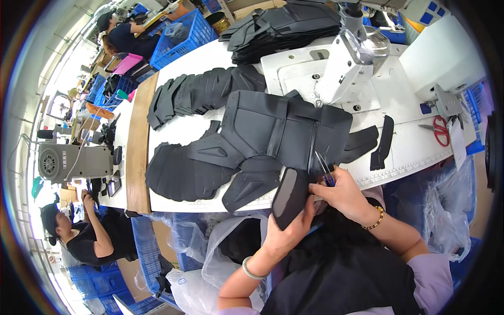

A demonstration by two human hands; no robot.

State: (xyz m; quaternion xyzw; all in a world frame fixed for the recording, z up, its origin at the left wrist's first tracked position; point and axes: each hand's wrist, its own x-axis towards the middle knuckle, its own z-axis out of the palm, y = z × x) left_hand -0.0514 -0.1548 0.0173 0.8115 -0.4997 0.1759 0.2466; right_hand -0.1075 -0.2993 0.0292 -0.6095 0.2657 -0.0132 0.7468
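Our left hand [291, 228] holds a black panel [284, 210] with a grey strip down its face, at the near edge of the white surface [412, 113]. The fingers pinch the panel along its lower right side; we cannot see the whole grip, as the panel covers part of it. Our right hand [344, 194] wraps its fingers around the blue handle of a small tool [329, 180], whose thin metal points aim up and away from us, just right of the panel. The two hands are close together.

The panel's upper end overlaps a large black piece [252, 123] lying flat on the surface; we cannot tell whether they are joined. To its left lie two overlapping rows of black parts, a near row [184, 176] and a far row [202, 92]. On the right we see a loose black strip [385, 144] and red-handled scissors [441, 132]. A white sewing machine [344, 71] stands beyond the large piece, with a black stack [286, 34] behind to its left.
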